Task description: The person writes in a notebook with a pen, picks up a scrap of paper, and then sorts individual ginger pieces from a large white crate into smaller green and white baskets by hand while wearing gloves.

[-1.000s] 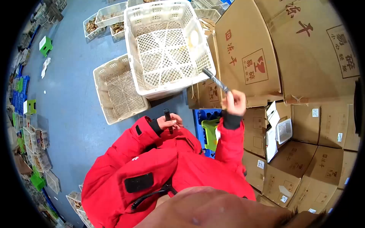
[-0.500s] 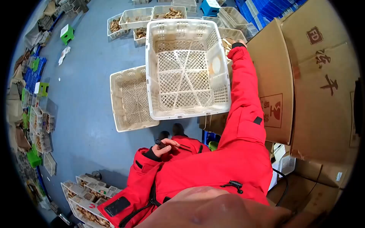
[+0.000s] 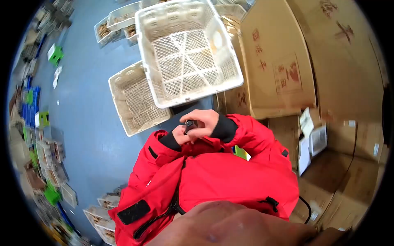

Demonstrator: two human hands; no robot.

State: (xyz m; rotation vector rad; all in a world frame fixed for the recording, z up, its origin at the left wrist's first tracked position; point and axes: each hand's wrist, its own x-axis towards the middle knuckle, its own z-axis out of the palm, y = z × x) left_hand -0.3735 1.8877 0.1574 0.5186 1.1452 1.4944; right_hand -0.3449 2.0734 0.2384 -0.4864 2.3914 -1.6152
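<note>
Close in front of my chest, both hands are together around a small black flashlight [image 3: 190, 124], which points its round end up toward me. My left hand [image 3: 180, 134] is closed around its lower part from the left. From the right, my right hand [image 3: 207, 121] curls its thumb and fingers about the same flashlight; some fingertips are hidden. Just beyond my hands stands a large white plastic crate [image 3: 184, 100] with a lattice bottom and nothing inside. A second lattice crate [image 3: 130, 129] sits lower, to its left, partly covered by it.
Tall cardboard boxes [image 3: 279, 57] crowd the right side. Smaller bins [image 3: 107, 35] with brown pieces stand beyond the crates. Stacked containers [image 3: 49, 160] and green stools [image 3: 55, 54] line the left across the blue floor [image 3: 88, 90]. Papers [image 3: 304, 153] lie by the boxes at right.
My right hand has come back from the far right side of the large crate to the flashlight in my left hand. The view has shifted, so the crates appear higher.
</note>
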